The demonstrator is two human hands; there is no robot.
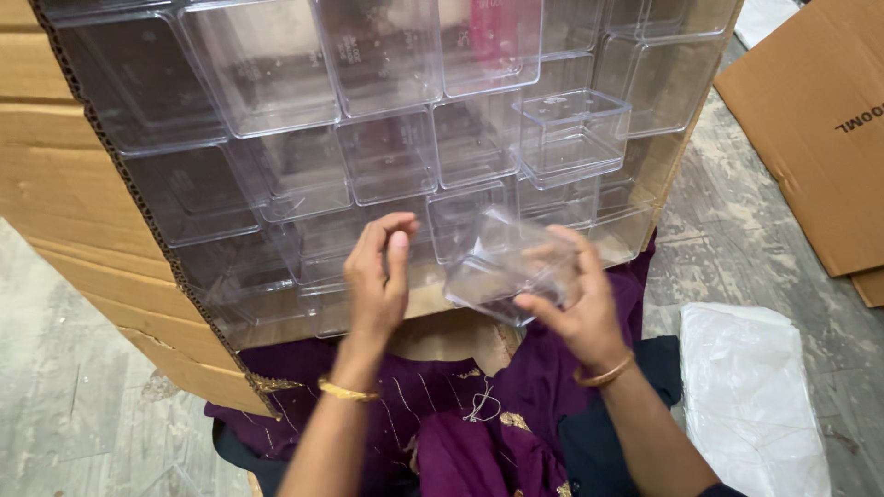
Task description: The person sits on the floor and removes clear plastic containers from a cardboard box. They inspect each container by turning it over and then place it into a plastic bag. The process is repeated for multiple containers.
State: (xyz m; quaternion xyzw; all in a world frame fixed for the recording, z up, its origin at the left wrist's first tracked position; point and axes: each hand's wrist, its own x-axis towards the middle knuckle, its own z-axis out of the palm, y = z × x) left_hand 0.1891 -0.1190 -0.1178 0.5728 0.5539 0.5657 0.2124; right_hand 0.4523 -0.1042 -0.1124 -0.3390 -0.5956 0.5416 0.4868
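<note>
A large cardboard carton (110, 239) lies open toward me, packed with several clear plastic boxes (387, 156) in rows. My right hand (575, 308) grips one clear plastic box (502, 267) just in front of the carton's lower right part, thumb under it and fingers over its far side. My left hand (378, 276) is beside it to the left, fingers curled loosely with nothing in them, close to the lower row of boxes. Both wrists wear gold bangles. One clear box (573, 133) sticks out from the stack at the upper right.
Purple clothing (460, 414) covers my lap below the carton. A white plastic bag (746, 396) lies on the grey floor at the right. Flat brown cardboard (820, 120) rests at the upper right. Bare grey floor (64, 396) shows at the lower left.
</note>
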